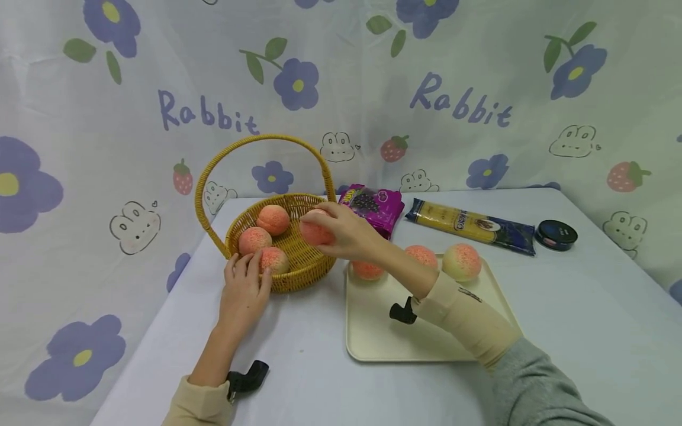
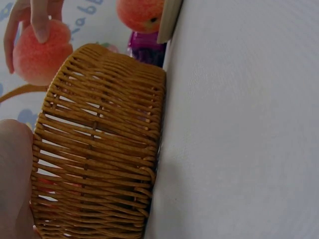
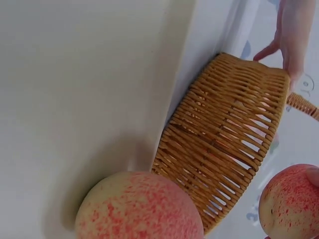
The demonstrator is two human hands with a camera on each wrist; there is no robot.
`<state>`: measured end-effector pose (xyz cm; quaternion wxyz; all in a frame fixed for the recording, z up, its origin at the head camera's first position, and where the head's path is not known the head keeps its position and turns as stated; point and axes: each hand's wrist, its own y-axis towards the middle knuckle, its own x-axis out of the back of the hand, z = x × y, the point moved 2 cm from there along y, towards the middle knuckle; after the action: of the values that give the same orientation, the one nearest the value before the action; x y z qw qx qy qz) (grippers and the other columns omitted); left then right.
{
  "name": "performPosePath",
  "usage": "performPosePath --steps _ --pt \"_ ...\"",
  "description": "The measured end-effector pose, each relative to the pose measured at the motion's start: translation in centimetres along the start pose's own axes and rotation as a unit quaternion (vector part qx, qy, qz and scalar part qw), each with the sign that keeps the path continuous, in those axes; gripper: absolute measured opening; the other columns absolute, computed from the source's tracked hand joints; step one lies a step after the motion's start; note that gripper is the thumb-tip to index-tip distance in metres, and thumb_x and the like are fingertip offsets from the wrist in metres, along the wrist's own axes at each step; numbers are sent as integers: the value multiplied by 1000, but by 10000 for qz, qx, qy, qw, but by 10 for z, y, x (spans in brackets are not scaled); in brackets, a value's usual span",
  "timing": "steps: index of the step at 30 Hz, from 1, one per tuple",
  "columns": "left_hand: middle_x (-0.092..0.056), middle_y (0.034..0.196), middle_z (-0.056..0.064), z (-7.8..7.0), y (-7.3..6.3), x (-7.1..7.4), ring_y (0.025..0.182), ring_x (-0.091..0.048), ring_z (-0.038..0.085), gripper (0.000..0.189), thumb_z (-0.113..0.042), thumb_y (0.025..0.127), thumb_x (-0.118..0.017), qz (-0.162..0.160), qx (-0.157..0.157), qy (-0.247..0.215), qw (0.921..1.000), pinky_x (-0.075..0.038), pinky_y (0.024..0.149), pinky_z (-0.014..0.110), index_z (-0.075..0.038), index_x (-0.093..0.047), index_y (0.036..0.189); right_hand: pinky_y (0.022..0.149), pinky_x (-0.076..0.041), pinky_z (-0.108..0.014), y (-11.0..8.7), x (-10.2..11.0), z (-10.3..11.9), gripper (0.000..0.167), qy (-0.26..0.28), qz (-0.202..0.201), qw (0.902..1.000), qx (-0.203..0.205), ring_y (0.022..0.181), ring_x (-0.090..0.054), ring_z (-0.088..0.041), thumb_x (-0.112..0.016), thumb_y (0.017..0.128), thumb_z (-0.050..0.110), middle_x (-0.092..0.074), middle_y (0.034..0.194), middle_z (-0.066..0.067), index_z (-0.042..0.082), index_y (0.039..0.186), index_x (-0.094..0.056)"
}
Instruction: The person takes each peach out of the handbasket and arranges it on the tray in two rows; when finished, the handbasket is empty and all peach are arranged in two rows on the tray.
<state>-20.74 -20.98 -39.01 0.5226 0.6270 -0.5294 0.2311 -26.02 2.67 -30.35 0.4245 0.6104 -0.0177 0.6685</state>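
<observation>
Peach (image 1: pixel 315 235), speckled, above wicker basket (image 1: pixel 309 276)

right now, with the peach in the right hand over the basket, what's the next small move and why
Probably lower the held peach into the right side of the basket and let go: the right hand has it above bare weave there, three peaches sit toward the left, and the left hand grips the basket.

Basket (image 1: pixel 315 277) ctr has room; peaches (image 1: pixel 255 240) block lt
</observation>
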Motion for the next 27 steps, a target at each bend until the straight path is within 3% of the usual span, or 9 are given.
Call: performPosePath --steps 10,27 --pt "-37 129 26 -1 -1 2 129 -15 44 50 -30 98 -37 11 -10 -68 10000 -22 100 58 2 -37 136 84 -44 -35 -24 19 -5 52 -35 -208 9997 86 108 -46 -23 -72 77 23 -48 125 -6 23 125 -52" --pt "-36 129 27 -1 0 0 129 -14 45 51 -30 98 -36 3 -20 -122 9999 -22 98 60 3 -35 136 78 -50 -33 -74 49 -15 56 133 0 9962 -864 103 -51 -22 -74 76 26 -48 122 -5 25 127 -53"
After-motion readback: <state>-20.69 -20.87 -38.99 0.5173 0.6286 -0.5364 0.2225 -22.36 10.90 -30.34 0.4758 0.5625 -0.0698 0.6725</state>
